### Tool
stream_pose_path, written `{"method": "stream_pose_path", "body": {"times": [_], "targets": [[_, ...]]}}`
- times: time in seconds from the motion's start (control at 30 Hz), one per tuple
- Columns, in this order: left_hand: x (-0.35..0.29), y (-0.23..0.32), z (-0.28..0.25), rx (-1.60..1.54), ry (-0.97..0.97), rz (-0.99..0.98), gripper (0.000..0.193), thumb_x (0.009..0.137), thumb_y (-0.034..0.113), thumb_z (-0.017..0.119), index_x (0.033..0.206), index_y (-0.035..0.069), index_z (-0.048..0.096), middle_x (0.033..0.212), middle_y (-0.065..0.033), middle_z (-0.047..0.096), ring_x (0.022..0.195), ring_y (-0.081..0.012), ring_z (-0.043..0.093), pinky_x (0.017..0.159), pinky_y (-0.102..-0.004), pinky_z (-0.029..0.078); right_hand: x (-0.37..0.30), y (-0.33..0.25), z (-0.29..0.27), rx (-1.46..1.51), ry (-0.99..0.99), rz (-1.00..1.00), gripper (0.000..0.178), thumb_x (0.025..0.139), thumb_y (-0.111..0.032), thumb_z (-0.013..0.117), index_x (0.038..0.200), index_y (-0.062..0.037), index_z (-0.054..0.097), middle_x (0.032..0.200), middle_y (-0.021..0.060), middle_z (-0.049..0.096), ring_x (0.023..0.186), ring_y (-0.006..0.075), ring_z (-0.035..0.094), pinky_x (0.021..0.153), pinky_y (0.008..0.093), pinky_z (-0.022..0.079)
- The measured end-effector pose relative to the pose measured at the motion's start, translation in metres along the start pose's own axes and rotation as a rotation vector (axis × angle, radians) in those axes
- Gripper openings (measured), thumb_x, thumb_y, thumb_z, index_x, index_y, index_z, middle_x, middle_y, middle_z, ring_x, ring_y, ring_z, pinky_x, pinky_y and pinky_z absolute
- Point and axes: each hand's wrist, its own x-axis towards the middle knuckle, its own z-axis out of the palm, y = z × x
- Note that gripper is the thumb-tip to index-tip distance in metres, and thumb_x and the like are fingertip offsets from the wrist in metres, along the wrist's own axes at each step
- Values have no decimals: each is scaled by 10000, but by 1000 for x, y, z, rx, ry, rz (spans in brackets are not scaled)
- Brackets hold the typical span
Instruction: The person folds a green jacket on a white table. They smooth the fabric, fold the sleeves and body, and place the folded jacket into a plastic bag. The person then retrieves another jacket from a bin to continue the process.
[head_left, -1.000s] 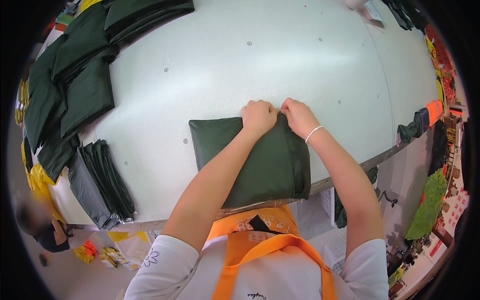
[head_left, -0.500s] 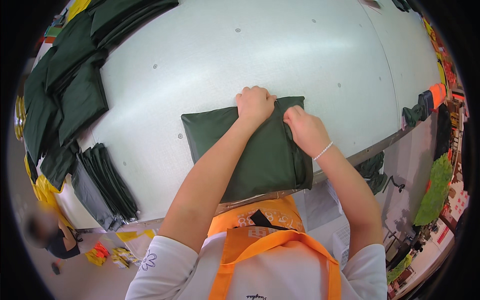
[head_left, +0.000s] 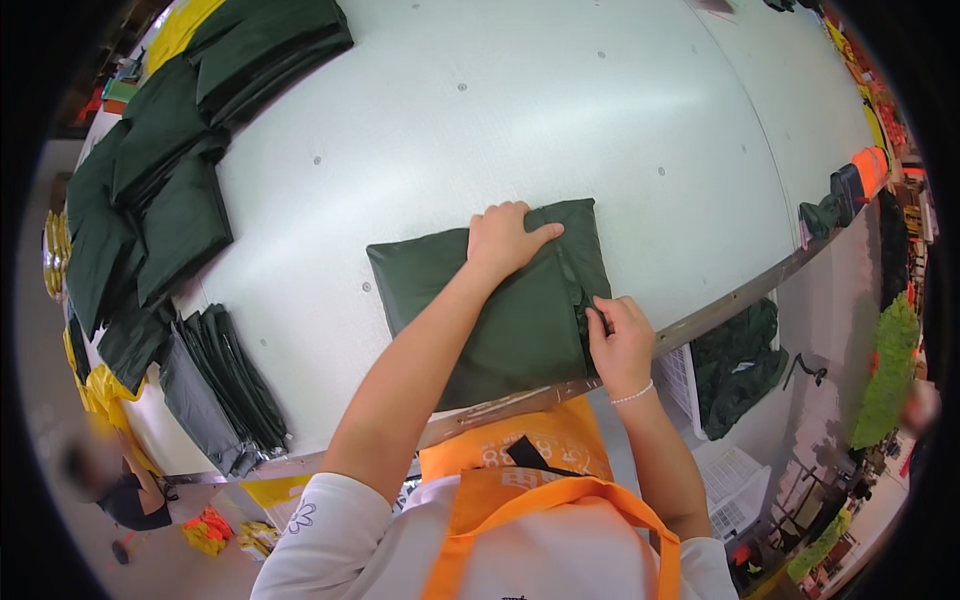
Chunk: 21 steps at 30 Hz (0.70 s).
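Note:
A square, flat pouch of dark green coated fabric lies at the near edge of the table. My left hand rests across its far edge, fingers curled over that edge and thumb stretched right on the fabric. At the pouch's right side, my right hand pinches the loose edge of an overlapping flap between thumb and fingers. The flap gapes slightly there, showing crumpled dark green fabric. What lies under my left fingers is hidden.
Stacked dark green pouches cover the table's left side, with a row of thinner folded ones nearer. Below the right table edge stands a white crate with dark green fabric. A person is at the lower left.
My right hand has moved from near the far right corner down along the pouch's right side. My left thumb has spread outward, and the flap gapes more. The whole view has shifted slightly.

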Motion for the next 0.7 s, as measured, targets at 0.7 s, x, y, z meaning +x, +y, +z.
{"method": "stream_pose_path", "body": {"times": [0.7], "targets": [[7,-7,-2,-143,4,-43,586,757,569,628,825,-13,628,822,-178,644,790,-333,616,716,-405,475,94,6,16,48,-360,-269,232,781,-3,639,1012,-15,628,916,90,585,768,232,597,677,297,486]]}}
